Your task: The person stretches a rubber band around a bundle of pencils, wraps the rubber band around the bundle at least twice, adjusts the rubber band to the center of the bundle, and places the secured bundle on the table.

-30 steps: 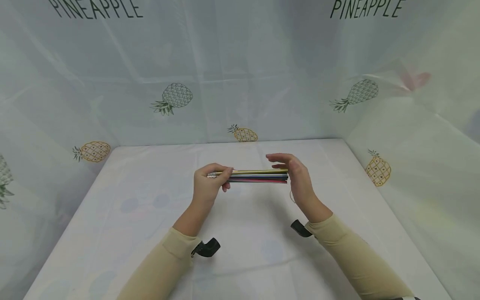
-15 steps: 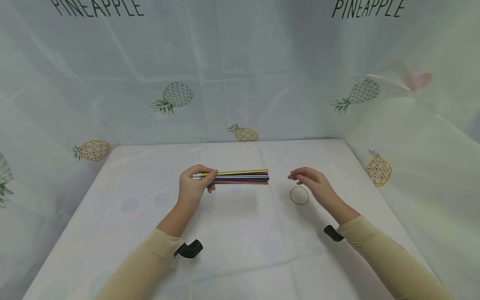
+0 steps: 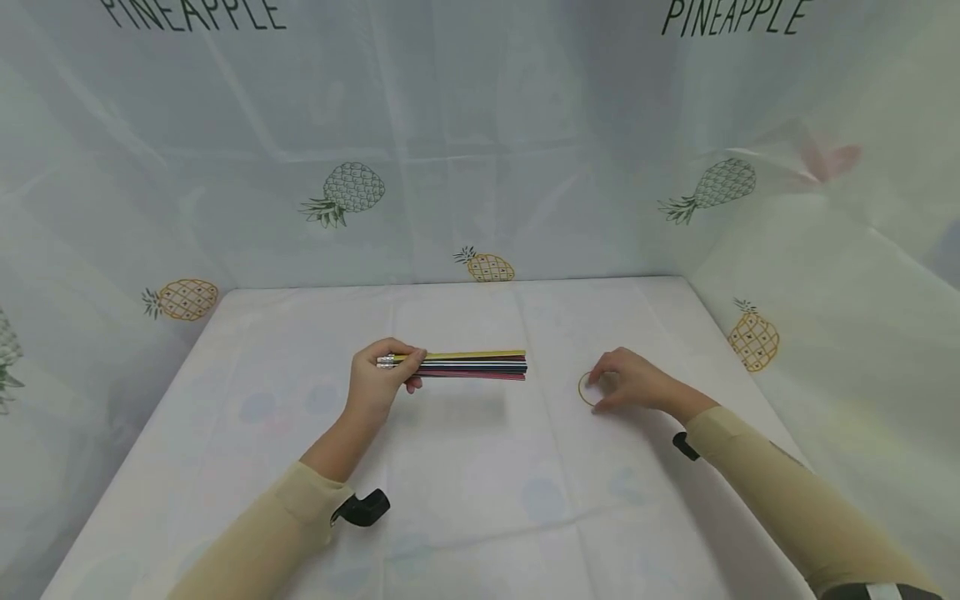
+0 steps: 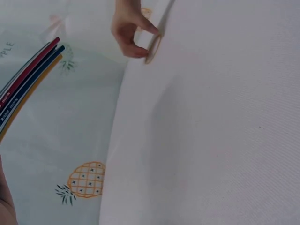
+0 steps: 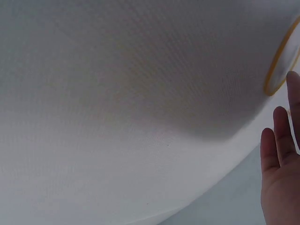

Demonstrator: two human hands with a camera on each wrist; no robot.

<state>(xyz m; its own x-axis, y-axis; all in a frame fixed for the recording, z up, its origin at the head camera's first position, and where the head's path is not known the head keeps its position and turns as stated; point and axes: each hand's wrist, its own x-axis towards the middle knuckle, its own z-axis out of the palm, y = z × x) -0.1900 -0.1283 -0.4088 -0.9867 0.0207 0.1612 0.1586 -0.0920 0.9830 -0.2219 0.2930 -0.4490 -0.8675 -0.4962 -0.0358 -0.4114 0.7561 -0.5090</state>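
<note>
A bundle of several pencils (image 3: pixel 472 365), yellow, dark, white and red, lies level above the table in my left hand (image 3: pixel 375 379). The thumb presses on the bundle near the silvery ferrule ends, and the free ends point right. In the left wrist view the same pencils (image 4: pixel 30 84) show at the left edge. A thin yellow rubber band (image 3: pixel 581 390) lies as a ring on the table. My right hand (image 3: pixel 633 385) is down at it, thumb and a finger spread apart at opposite sides of the ring. The right wrist view shows straight fingers (image 5: pixel 282 136) beside the rubber band (image 5: pixel 276 70).
A white cloth (image 3: pixel 480 500) with faint spots covers the table. Behind and at both sides hang pale curtains (image 3: pixel 480 125) printed with pineapples. A dark wrist camera (image 3: pixel 363 507) sits at the left cuff, and another (image 3: pixel 686 446) at the right cuff.
My right hand has left the pencils' free ends, moved right and come down to the rubber band. My left hand has carried the bundle left and slightly nearer.
</note>
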